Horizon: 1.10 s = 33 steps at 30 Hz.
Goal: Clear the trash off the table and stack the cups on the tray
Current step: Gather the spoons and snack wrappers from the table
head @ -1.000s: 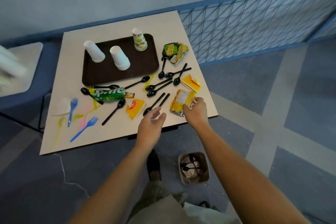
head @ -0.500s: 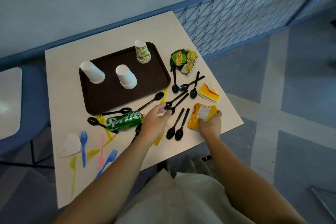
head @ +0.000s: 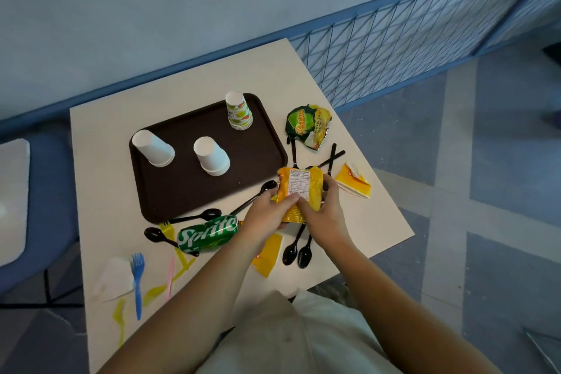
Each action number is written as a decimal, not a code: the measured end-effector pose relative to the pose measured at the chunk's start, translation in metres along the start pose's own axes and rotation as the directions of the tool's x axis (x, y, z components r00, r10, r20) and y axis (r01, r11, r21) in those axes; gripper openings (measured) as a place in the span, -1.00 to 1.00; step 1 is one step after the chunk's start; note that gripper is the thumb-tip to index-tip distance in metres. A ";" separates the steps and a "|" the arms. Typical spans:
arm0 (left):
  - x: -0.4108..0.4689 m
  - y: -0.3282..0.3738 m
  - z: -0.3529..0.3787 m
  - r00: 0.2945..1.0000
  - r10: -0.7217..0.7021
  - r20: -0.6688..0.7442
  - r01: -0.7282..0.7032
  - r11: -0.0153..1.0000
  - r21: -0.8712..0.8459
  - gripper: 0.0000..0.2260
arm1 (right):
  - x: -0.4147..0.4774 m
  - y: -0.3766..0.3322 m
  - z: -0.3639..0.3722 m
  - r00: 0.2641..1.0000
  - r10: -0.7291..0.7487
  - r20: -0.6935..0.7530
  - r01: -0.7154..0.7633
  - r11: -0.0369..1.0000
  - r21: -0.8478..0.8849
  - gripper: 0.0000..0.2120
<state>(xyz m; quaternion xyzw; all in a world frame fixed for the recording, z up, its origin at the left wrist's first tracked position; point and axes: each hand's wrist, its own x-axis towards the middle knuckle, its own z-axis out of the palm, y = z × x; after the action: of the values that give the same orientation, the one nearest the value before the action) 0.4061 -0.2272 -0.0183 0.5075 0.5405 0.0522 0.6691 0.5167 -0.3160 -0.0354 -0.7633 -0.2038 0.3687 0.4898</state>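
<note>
Both hands hold a yellow snack wrapper (head: 299, 188) lifted above the table. My left hand (head: 265, 215) grips its lower left side and my right hand (head: 326, 211) its right side. On the brown tray (head: 182, 191) stand two upside-down white cups (head: 153, 149) (head: 211, 156) and a green-patterned cup stack (head: 239, 111). A crushed Sprite can (head: 208, 233) lies below the tray. A green chip bag (head: 309, 125) and a yellow wrapper (head: 353, 181) lie to the right, and another yellow wrapper (head: 267, 255) sits under my left wrist.
Several black plastic spoons (head: 297, 249) lie scattered around my hands. Blue, pink and yellow forks (head: 137, 276) and a white napkin (head: 113, 278) lie at the table's left front. A blue mesh railing (head: 409, 39) runs behind the table (head: 100, 136).
My right hand has lifted the yellow snack wrapper off the table and my left hand has come over to grip it too. The camera has moved closer over the table.
</note>
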 end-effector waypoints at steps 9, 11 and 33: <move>0.018 0.023 -0.006 0.990 0.093 -0.104 -0.097 0.995 -0.036 -0.77 | 0.040 -0.020 -0.011 0.996 -0.005 0.092 0.010 0.998 -0.061 -0.39; 0.020 0.026 -0.006 0.990 0.087 -0.115 -0.092 0.995 -0.039 -0.82 | 0.053 -0.020 -0.022 0.999 -0.027 0.032 0.032 0.988 -0.151 -0.41; 0.017 0.022 -0.006 0.986 0.038 -0.162 -0.053 0.995 -0.087 -0.81 | 0.102 0.054 -0.093 0.983 0.097 0.155 0.115 0.333 -0.936 -0.33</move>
<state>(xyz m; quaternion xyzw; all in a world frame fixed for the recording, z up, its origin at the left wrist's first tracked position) 0.4191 -0.2022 -0.0130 0.4828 0.5777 0.1328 0.6446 0.6504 -0.3271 -0.0980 -0.8671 -0.4274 0.2487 -0.0601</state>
